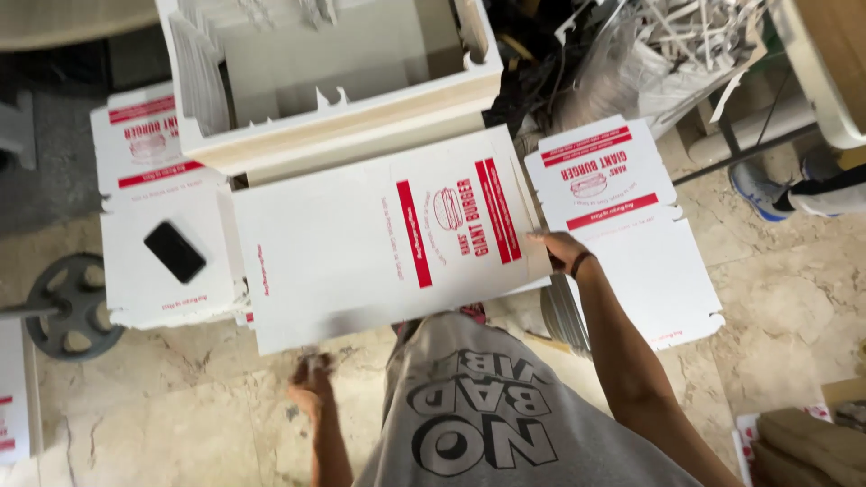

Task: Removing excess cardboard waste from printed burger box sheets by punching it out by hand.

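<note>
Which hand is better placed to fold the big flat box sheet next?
Probably the right hand: it already touches the right edge of the box sheet. The left hand is blurred, below the sheet's near edge.

A black phone (175,252) lay flat on a stack of white flat carton blanks (144,194) at left. A second stack of blanks (645,243), white with red print, lay at right on the marble floor (180,397). Above the centre stood a large open white box (334,81) with folded cartons packed upright along its walls. A dark metal wheel (70,307) rested at the left edge. Clear plastic wrap and white paper scraps (649,54) were heaped at upper right. A sneaker (756,188) showed at far right.
</note>
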